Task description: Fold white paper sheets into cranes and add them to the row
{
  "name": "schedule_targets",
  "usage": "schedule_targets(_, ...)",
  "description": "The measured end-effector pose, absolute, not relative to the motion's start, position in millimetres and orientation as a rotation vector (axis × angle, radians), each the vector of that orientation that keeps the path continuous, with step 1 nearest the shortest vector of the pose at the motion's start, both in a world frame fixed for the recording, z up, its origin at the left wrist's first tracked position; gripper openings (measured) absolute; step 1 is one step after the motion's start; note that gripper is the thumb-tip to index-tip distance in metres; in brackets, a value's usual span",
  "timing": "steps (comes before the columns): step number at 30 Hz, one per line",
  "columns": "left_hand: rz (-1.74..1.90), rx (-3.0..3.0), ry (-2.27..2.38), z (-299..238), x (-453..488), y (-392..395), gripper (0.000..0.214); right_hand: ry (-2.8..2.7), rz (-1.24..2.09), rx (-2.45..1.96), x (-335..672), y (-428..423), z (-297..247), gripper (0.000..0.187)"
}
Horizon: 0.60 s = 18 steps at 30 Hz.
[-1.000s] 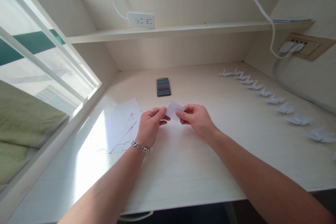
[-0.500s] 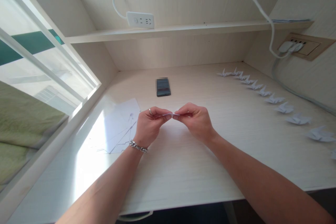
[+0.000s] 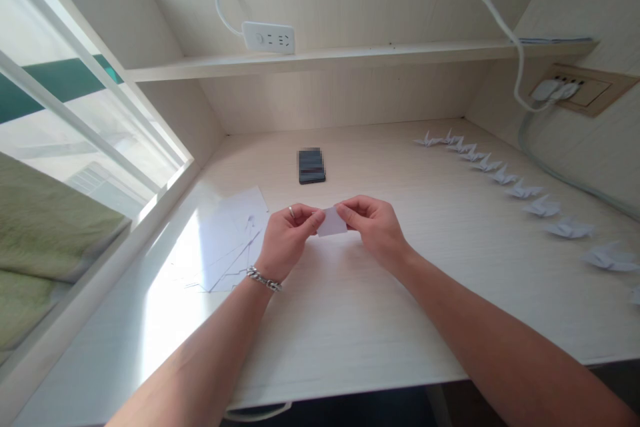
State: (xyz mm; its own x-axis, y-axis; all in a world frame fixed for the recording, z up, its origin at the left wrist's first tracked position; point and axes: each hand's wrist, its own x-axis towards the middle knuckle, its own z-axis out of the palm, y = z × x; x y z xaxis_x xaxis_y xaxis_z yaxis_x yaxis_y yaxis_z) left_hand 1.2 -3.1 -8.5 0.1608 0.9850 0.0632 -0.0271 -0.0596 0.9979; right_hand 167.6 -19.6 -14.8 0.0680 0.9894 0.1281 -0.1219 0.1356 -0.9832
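Note:
A small white piece of paper (image 3: pixel 332 222) is held up above the desk, its flat face towards me. My left hand (image 3: pixel 293 237), with a ring and a chain bracelet, pinches its left edge between thumb and fingers. On the opposite side my right hand (image 3: pixel 375 223) is closed on the upper right corner. Whether the piece has folded layers I cannot tell. Left of my left hand lie white paper sheets (image 3: pixel 227 227), partly in bright sunlight.
Several white folded paper cranes (image 3: pixel 523 190) stand in a line along the desk's right side. A dark phone (image 3: pixel 311 167) lies behind my hands. On the shelf (image 3: pixel 350 60) rests a power strip (image 3: pixel 269 38). A white cable (image 3: pixel 487 3) hangs at the right by a wall socket (image 3: pixel 590 90).
The paper has turned from edge-on to showing its flat face. Both thumbs have shifted up onto its front, and the hands have hardly moved otherwise.

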Motion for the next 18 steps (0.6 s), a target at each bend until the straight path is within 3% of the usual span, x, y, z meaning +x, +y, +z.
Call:
schedule_targets(8, 1.133, 1.353, 0.929, -5.5, 1.5, -6.2, 0.031, -0.867, 1.456, -1.127, 169.2, -17.4, -13.0, 0.026)
schedule_targets(13, 1.106, 1.462, 1.032, -6.0, 0.9, -5.1, 0.022, -0.922, 1.670, -1.169, 172.5, -18.5, -11.4, 0.021)
schedule_targets(18, 1.158, 1.277, 1.208, -7.5, 0.7, -0.4, 0.032, -0.944, 1.610, -1.155, 169.3, -19.8, -8.2, 0.039)
